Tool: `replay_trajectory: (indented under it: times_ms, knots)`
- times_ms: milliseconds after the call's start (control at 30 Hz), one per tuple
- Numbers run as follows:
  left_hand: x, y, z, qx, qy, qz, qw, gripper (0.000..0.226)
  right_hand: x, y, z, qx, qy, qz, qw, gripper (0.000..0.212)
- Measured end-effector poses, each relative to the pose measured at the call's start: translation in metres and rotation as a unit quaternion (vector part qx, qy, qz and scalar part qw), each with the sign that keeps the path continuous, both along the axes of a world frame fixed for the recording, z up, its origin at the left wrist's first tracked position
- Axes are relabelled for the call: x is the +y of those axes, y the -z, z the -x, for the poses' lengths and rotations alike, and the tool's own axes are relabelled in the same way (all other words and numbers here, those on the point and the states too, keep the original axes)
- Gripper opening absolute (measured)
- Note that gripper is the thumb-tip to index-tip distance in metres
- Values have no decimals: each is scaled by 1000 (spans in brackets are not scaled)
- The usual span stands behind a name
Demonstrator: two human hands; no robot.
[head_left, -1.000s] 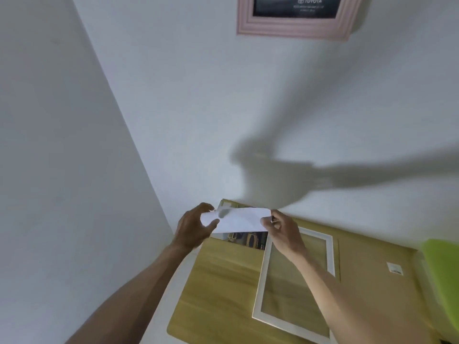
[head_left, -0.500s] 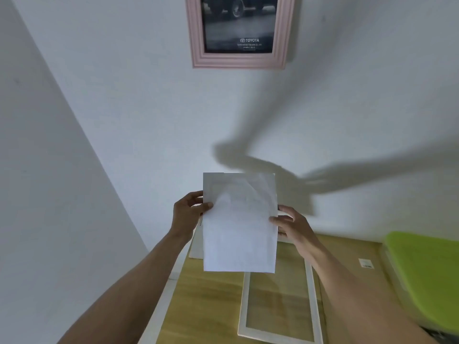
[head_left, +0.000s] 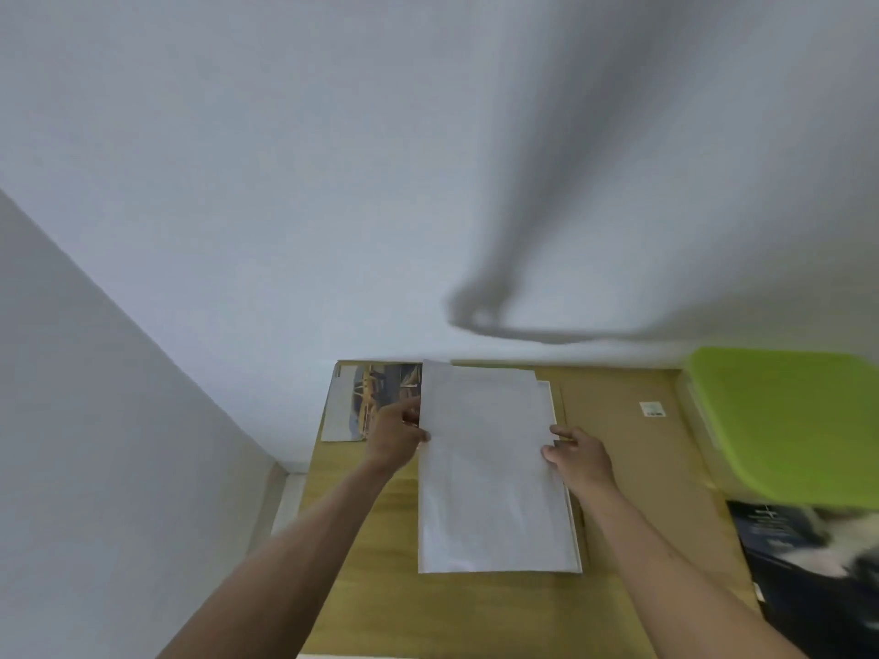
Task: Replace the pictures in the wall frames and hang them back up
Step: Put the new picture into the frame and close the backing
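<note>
both bare forearms reach forward; left hand [head_left: 397, 432] and right hand [head_left: 578, 456] pinch inward with curled fingers.

You've got one view only, the head camera, looking forward and steeply down from above the bench [head_left: 380, 587]. Its wide lens bends the white wall [head_left: 285, 183] across the whole upper half, with the room corner running down at the left. Both forearms reach in from the bottom edge, so the hands [head_left: 578, 456] sit close, about mid-picture.
</note>
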State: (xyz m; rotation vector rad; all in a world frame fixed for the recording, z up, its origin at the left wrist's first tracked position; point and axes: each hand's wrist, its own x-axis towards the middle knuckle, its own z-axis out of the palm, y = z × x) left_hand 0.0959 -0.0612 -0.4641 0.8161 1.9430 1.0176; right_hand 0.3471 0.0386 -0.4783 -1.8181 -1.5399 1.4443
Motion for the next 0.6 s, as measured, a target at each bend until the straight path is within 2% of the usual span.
replay_trajectory:
  times_ms: [167,333,433,533,600]
  knots:
    - [11,19,-14,39,22,48,998,29,-3,20,-11,-90,-39,-21,995,41]
    - [22,39,-22,85,78,110,987,34,-1,32,-15,-154,-80,-52,984,23]
    - [27,42,-28,133,91,133,978,51,3,37,-16,-175,-103,-65,977,26]
    - [31,47,-32,161,103,134,972,50,9,42,-15,-178,-130,-72,973,24]
    - [33,49,-34,187,116,139,966,46,12,45,-13,-195,-157,-80,965,32]
